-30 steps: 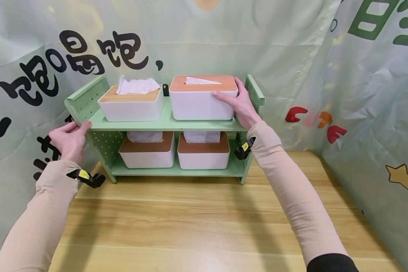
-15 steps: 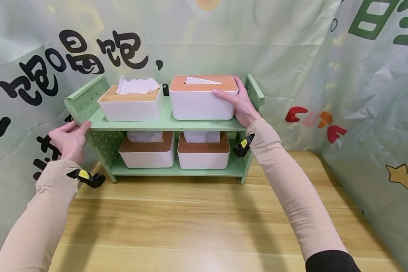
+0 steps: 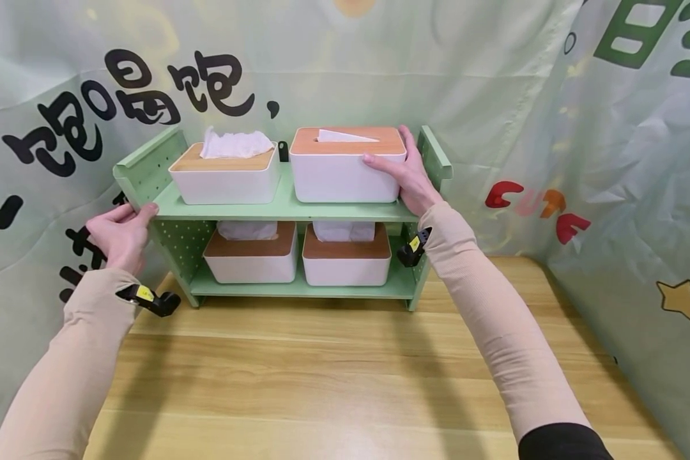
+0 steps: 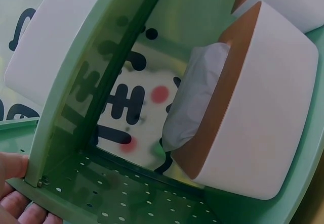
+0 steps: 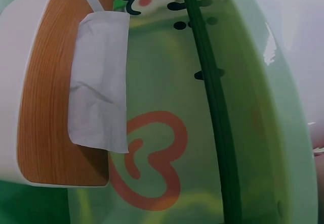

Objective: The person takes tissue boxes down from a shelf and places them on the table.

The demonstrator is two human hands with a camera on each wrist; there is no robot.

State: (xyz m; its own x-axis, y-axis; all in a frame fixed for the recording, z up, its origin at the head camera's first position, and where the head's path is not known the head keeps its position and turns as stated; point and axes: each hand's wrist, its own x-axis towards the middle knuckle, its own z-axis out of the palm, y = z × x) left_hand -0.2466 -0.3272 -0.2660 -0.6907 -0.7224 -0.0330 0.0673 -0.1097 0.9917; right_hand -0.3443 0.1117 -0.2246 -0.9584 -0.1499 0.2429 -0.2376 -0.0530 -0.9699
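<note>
A green two-tier shelf [image 3: 290,209] bears white tissue boxes with wood-look lids. My left hand [image 3: 121,235] grips the shelf's left side at the upper tier's front corner; in the left wrist view its fingers [image 4: 31,215] lie along the outside of the perforated side panel [image 4: 126,193]. With my right hand [image 3: 408,172] I hold the upper right tissue box [image 3: 345,176], thumb across its front and fingers round its right end. A small white tissue tip shows in that box's lid. Left of it on the same tier stands another tissue box [image 3: 224,186] with a bunched tissue sticking up.
On the lower tier sit two more tissue boxes, a left one [image 3: 252,265] and a right one [image 3: 347,267], tissues reaching up under the upper board. The shelf stands on a wooden table [image 3: 299,383], backed by a printed cloth [image 3: 483,115] that continues along both sides.
The head view has shifted very slightly, moving the scene a little to the right. Both hands keep their hold, and the boxes stay in place on the shelf.
</note>
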